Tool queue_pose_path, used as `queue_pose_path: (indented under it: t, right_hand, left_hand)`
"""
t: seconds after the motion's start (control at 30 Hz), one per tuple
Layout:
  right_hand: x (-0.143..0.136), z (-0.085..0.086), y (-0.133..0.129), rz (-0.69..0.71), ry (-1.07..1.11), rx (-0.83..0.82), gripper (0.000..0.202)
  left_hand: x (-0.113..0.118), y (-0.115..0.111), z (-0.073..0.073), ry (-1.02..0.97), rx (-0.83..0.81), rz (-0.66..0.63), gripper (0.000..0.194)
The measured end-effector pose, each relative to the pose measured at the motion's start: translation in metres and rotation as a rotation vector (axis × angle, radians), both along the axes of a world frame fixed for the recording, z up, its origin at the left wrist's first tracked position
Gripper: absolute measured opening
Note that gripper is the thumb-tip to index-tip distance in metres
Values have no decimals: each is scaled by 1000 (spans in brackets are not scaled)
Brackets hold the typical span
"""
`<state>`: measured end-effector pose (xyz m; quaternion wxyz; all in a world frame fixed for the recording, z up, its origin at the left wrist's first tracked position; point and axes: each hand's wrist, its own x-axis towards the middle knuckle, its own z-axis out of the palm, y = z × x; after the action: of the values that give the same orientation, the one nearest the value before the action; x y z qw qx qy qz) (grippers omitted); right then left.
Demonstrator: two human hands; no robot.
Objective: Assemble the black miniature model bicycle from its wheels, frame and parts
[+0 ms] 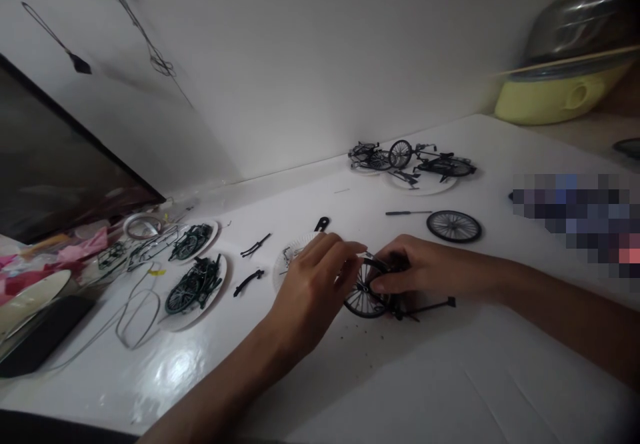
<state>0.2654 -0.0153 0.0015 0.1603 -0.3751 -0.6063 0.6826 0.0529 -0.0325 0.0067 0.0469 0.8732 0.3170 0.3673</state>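
A small black model bicycle (365, 301), its spoked wheel facing me, is held just above the white tabletop. My right hand (407, 267) grips it, thumb by the wheel hub and fingers behind. A thin frame part with a dark end sticks out below that hand. Close to the wheel's upper left, my left hand (320, 277) has its fingers curled and pinched together; what lies between the fingertips is hidden. Behind the left hand, a paper plate (281, 261) with tiny parts is partly covered. A loose black wheel (454, 226) and a thin screwdriver (407, 213) lie beyond my right hand.
Two plates at left carry dark green model bicycles (193, 287). Black bicycle parts (253, 283) lie between them and my left hand. More model bicycles (445, 165) rest against the back wall. A looped cable (137, 311) lies at left; a yellow pot (550, 101) stands back right.
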Motion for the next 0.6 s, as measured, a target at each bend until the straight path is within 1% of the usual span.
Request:
queue_pose_path:
  t: [0.17, 0.37, 0.6]
  right_hand:
    - [1, 0, 1, 30, 25, 9, 24]
    - [1, -3, 4, 55, 20, 17, 24]
    - [1, -3, 5, 72, -2, 39, 23]
  left_hand:
    - [0, -3, -1, 70, 29, -6, 16]
    - [-1, -4, -4, 176, 158, -30, 21]
    - [-1, -5, -2, 227, 186, -49, 25]
